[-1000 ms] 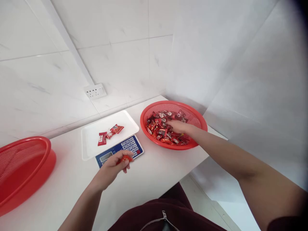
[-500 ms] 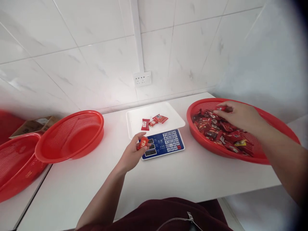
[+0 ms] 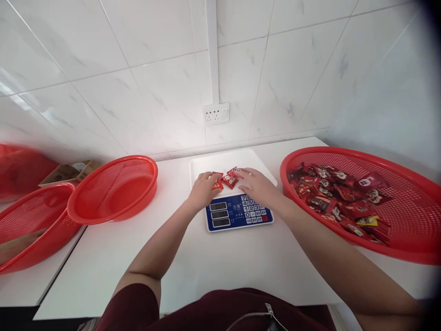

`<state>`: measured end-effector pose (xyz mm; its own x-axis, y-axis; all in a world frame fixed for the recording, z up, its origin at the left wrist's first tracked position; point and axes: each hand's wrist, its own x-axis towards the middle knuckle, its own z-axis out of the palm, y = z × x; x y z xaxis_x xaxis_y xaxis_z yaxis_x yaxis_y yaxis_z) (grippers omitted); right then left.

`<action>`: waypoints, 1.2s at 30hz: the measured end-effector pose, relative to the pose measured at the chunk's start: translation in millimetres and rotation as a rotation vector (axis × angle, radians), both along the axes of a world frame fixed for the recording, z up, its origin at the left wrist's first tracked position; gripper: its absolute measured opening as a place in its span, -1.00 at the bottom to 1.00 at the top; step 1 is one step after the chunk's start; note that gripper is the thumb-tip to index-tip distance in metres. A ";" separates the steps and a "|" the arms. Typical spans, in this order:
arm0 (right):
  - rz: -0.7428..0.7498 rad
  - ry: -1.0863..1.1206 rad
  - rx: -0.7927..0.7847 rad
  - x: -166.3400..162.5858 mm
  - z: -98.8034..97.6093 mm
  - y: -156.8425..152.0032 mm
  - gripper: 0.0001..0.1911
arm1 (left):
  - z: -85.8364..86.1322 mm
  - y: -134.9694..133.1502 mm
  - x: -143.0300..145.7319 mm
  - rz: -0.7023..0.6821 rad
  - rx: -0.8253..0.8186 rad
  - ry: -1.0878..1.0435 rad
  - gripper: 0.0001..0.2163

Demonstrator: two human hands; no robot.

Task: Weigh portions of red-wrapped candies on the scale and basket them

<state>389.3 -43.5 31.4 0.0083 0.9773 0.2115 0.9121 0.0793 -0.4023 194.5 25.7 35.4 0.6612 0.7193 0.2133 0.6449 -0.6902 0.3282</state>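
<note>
My left hand (image 3: 204, 189) is over the left part of the scale's white pan (image 3: 200, 164), its fingers and thumb closed about a small red snack packet (image 3: 217, 185). On the pan's right side, my right hand (image 3: 257, 186) has its thumb and fingers apart beside the other red packets (image 3: 229, 180). These packets lie bunched between my two hands. In front of the pan is the scale's blue panel (image 3: 236, 212), with three displays and a keypad partly covered by my right hand and wrist.
To the right stands a large red basket (image 3: 406, 246) with many red snack packets inside. Another red basket (image 3: 113, 188) is at left, beside a further red basket (image 3: 44, 248) that another person's hand (image 3: 20, 246) reaches into. A cardboard box (image 3: 70, 172) sits behind them.
My right hand has come from the right basket to the scale pan. My left hand, holding red packets, has moved forward onto the pan. Another person's hand has appeared in the far-left basket.
</note>
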 end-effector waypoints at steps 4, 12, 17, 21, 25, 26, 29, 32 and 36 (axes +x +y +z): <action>0.097 0.037 -0.049 -5.6 -5.7 6.1 -0.52 | -4.2 17.0 6.5 0.040 0.018 0.054 -0.66; -0.065 -0.020 0.034 26.6 23.6 -46.6 -0.56 | 0.6 4.6 -8.1 0.099 0.074 -0.220 -0.54; -0.327 -0.060 -0.090 88.0 25.9 -114.2 -0.48 | -26.9 -15.0 -52.3 0.365 -0.186 -0.699 -0.41; -0.375 0.000 -0.358 115.2 12.1 -149.2 -0.31 | -41.8 -5.6 -58.4 0.487 -0.858 -1.069 -0.31; -0.326 0.015 -0.490 111.0 4.5 -164.6 -0.29 | -37.2 7.4 -42.6 0.326 -1.152 -1.181 -0.34; -0.332 -0.014 -0.497 107.8 3.9 -166.2 -0.33 | -35.1 8.5 -38.1 0.286 -1.176 -1.201 -0.37; -0.349 -0.111 -0.492 100.6 3.0 -167.6 -0.46 | -30.8 8.1 -27.4 0.308 -1.134 -1.240 -0.47; -0.323 -0.154 -0.469 100.3 1.5 -167.3 -0.47 | -28.9 8.0 -21.7 0.395 -1.108 -1.248 -0.52; -0.324 -0.153 -0.430 105.6 1.1 -167.4 -0.40 | -24.1 9.3 -15.3 0.459 -1.121 -1.220 -0.59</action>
